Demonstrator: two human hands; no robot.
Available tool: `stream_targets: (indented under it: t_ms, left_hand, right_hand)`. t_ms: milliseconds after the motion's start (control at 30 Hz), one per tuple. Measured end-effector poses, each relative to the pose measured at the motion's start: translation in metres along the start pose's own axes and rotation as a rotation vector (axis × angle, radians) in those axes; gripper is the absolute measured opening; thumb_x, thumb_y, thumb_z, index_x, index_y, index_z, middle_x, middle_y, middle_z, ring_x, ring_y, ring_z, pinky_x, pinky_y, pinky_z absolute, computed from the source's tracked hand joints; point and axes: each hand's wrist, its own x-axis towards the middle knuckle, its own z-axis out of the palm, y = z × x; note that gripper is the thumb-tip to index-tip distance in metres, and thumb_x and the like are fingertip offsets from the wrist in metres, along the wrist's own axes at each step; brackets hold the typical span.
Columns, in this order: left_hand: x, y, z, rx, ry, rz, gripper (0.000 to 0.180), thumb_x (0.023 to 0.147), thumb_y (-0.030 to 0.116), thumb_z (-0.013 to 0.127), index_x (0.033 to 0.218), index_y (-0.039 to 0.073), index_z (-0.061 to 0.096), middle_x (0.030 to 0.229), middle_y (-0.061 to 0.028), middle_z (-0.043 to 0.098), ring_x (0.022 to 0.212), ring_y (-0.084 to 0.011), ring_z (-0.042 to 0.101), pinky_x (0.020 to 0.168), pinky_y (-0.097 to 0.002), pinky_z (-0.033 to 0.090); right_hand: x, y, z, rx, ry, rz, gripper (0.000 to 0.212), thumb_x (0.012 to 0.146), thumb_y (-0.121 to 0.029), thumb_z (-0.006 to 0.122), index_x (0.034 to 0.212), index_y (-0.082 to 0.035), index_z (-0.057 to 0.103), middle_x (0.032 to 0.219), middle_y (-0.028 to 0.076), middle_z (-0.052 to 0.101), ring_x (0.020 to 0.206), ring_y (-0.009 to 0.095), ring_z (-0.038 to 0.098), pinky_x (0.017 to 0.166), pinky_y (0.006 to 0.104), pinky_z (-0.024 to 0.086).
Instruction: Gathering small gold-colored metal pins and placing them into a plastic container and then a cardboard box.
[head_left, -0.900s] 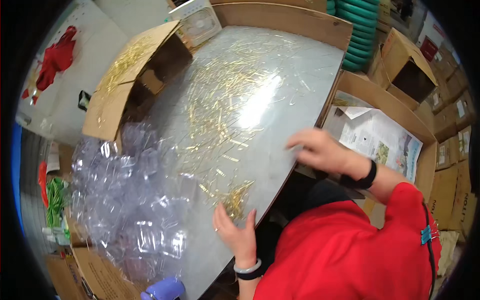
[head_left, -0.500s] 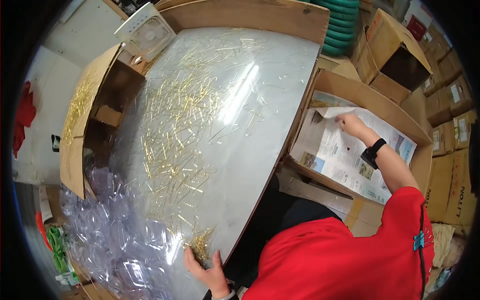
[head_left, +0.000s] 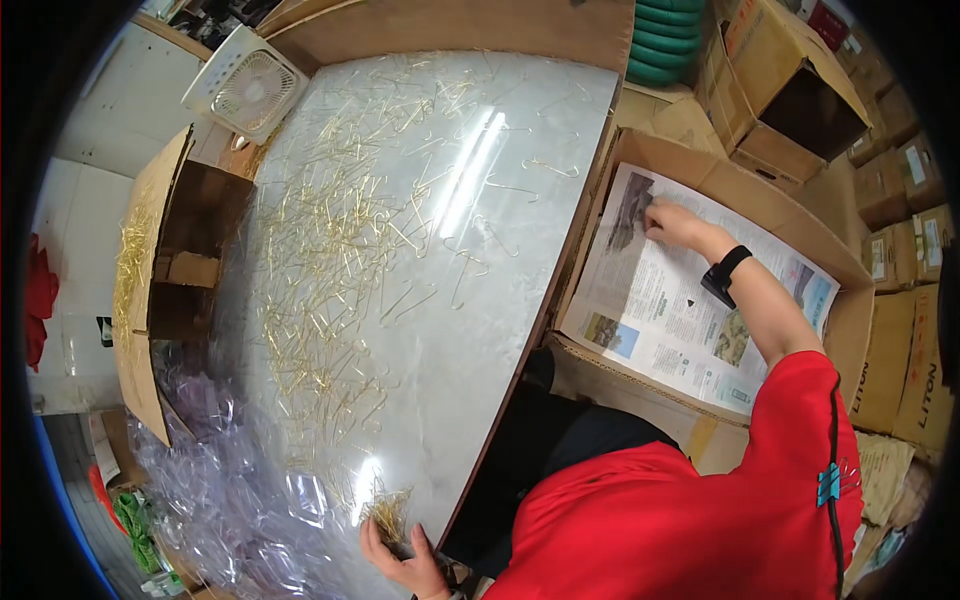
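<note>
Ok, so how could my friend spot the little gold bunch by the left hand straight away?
Find the big shiny grey table, then follow it down to the left hand near the picture's bottom. The gold bunch sits right at that hand. Its thin pieces are packed into one tuft, while the loose gold pieces lie scattered further up.

Before you: tabletop [head_left: 480,325], smooth and glossy | your thin hooks [head_left: 325,225], shiny metal-looking wire | your heaped clear pieces [head_left: 235,490], glossy plastic | your newspaper [head_left: 660,305], matt paper | your box [head_left: 790,220], matt cardboard | your shirt [head_left: 630,520], matt cloth
</note>
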Motion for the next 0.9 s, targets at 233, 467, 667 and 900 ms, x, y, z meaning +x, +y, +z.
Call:
stream_targets:
  t_ms: [233,467,667,900]
  left_hand:
    - [-0.002,0.004,-0.001,0.022,0.005,0.004,0.062,0.088,0.018,0.076,0.140,-0.005,0.053,0.140,-0.0214,0.054,0.132,-0.0381,0.049,0.115,-0.0465,0.035]
    - [-0.001,0.005,-0.001,0.022,0.002,0.002,0.063,0.088,0.021,0.077,0.140,-0.005,0.054,0.141,-0.0213,0.054,0.132,-0.0384,0.050,0.114,-0.0470,0.036]
    - [-0.001,0.010,-0.002,0.014,0.024,0.032,0.063,0.088,0.023,0.078,0.139,-0.006,0.054,0.140,-0.0221,0.055,0.131,-0.0385,0.050,0.114,-0.0471,0.036]
    - [-0.003,0.004,0.001,-0.011,0.040,0.030,0.068,0.083,0.024,0.082,0.139,-0.004,0.055,0.139,-0.0229,0.056,0.131,-0.0401,0.050,0.113,-0.0480,0.037]
  right_hand:
    - [0.007,-0.046,0.029,0.160,-0.040,0.064,0.029,0.087,-0.024,0.073,0.106,-0.002,0.070,0.109,0.021,0.071,0.104,0.039,0.066,0.087,0.0442,0.052]
    - [-0.016,-0.089,0.022,-0.044,-0.070,0.091,0.046,0.084,-0.033,0.079,0.117,-0.005,0.067,0.111,0.020,0.071,0.104,0.040,0.066,0.090,0.0461,0.053]
    - [-0.005,-0.064,0.045,-0.074,-0.092,0.173,0.032,0.080,-0.027,0.077,0.102,-0.003,0.073,0.101,0.022,0.072,0.098,0.040,0.068,0.087,0.0465,0.054]
    - [-0.022,-0.077,0.038,-0.041,0.078,0.066,0.022,0.076,-0.019,0.071,0.086,0.001,0.073,0.085,0.023,0.071,0.083,0.042,0.069,0.075,0.0473,0.056]
